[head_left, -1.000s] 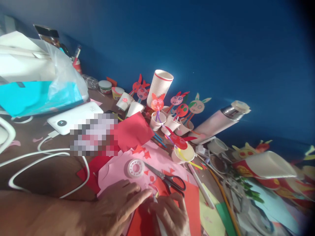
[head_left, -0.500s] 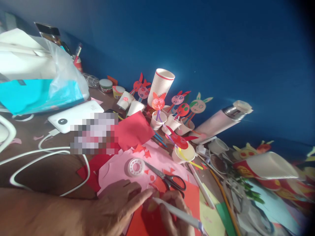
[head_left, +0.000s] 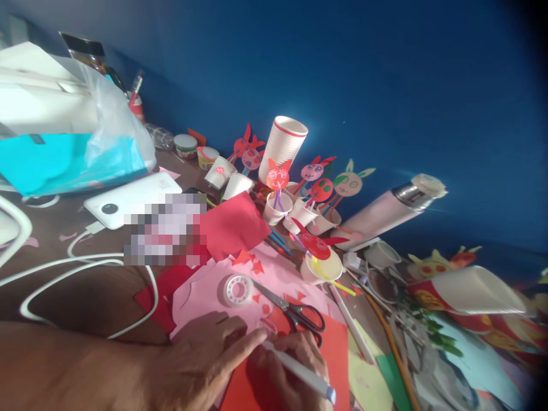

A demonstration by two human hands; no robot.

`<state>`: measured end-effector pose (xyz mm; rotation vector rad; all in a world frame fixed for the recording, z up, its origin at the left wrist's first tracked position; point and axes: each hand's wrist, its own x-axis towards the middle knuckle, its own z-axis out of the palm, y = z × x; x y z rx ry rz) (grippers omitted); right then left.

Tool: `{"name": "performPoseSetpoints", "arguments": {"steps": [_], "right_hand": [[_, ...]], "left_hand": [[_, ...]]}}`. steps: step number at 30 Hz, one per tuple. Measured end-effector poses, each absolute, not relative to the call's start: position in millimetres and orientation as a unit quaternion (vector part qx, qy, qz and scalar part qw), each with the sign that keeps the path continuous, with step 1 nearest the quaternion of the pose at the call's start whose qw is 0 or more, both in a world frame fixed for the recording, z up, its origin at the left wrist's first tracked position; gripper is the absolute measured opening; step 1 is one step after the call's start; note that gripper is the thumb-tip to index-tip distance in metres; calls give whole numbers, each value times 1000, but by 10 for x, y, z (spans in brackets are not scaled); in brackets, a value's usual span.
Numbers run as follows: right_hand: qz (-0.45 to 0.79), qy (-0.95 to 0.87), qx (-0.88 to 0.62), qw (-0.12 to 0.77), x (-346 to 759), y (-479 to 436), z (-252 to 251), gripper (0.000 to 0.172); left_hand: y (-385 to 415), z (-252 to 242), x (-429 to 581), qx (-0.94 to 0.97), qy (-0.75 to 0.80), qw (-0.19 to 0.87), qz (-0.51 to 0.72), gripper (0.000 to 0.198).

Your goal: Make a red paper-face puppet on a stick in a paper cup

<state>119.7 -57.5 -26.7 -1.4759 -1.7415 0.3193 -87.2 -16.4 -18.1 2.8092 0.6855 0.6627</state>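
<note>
Right hand [head_left: 306, 351]: closed on a white marker [head_left: 302, 371], fingers bunched near the tip end. Barrel runs back across the hand at a slant, violet-blue end lower right. Tip end sits just beside the left hand's outstretched digit; actual nib contact too blurred to call.

Left hand [head_left: 208, 357]: palm down, one digit reaching right toward the tip, others loosely curled. Can't tell whether it pinches anything underneath; whatever lies between the hands is mostly hidden.

Marker's over a red-orange paper sheet [head_left: 336, 365], which overlaps pink paper [head_left: 194, 297] on the desk [head_left: 92, 302]. Black-handled scissors [head_left: 293, 310] and a tape roll [head_left: 230, 289] lie just beyond the hands. Paper cup with a red paper face [head_left: 317, 271] further back.

Handling, my read: marker is light, stiff, smooth plastic, could twist in a loose grip; best held low on the barrel. Paper is thin, floppy, easily creased, likely to skate; pin it flat near the mark, don't tug an edge. Scissors rigid: take the loops, not blades.
</note>
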Motion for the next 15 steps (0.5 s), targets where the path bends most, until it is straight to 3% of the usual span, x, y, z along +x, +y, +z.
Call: {"name": "performPoseSetpoints", "arguments": {"steps": [15], "right_hand": [[82, -715, -562, 408, 1227, -573, -291, 14]], "left_hand": [[-225, -244, -900, 944, 245, 51, 217, 61]]}}
